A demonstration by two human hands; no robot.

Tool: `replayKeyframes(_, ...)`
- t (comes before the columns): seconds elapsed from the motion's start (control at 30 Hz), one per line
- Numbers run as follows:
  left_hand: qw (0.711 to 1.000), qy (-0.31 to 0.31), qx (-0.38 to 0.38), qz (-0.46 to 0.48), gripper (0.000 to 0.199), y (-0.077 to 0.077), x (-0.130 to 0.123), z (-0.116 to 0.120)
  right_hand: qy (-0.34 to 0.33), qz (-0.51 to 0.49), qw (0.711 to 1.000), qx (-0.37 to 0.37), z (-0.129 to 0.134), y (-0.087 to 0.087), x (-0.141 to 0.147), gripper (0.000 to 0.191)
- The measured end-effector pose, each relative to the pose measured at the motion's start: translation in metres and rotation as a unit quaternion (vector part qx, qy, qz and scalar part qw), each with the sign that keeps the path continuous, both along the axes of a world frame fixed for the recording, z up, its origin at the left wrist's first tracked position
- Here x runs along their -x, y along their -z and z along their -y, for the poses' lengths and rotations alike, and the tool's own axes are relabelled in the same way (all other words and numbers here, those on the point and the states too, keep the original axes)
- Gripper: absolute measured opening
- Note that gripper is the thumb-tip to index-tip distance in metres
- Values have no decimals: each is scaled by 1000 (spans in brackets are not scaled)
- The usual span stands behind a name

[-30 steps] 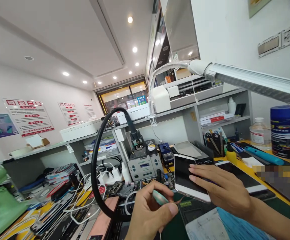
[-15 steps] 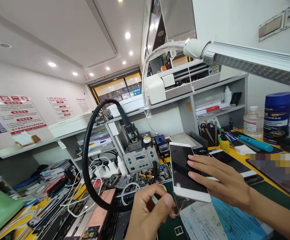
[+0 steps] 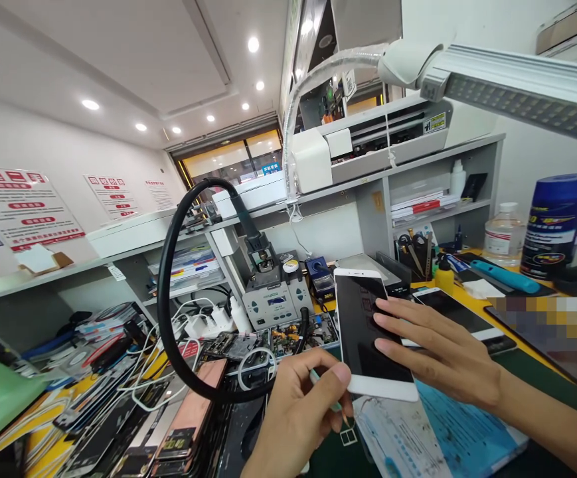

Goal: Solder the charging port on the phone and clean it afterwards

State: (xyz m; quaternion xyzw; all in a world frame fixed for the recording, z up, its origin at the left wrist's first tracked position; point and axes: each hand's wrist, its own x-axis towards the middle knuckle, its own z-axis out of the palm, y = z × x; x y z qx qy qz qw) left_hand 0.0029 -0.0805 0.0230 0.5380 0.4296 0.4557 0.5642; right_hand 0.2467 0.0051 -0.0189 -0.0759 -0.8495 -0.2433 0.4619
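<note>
White-framed rectangular phone with a glossy black glass face (image 3: 359, 325): tilted up above the blue-and-white printed packet (image 3: 467, 425). Right hand (image 3: 445, 355) holds its right side, fingers fanned across the glass, thumb hidden. Left hand (image 3: 304, 398) curled around a slim pale-green item (image 3: 315, 376), mostly covered, kind unclear; thumb by the phone's lower-left corner. Probably light, stiff, slick, crackable; best gripped along the long edges.

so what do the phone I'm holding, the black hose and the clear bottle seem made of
Phone: probably glass front, glossy, judging by its reflections. Hose: probably rubber, satin black, bending in a smooth loop. Bottle: likely plastic, possibly glass; smooth and see-through.
</note>
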Motion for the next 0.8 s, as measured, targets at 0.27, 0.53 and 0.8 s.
replayKeyframes(0.27, 996, -80, 25, 26, 54, -2, -1, -18, -45, -53, 990, 121, -4, -4, 20, 47)
replayKeyframes(0.53, 991, -30, 47, 123, 46, 2, 19, -38, -37, -51, 885, 461, -8, -7, 31, 15)
replayKeyframes(0.8, 999, 9, -10, -45, 33, 16, 25, -53, -100, -20, 727, 679, -20, -3, 30, 34)
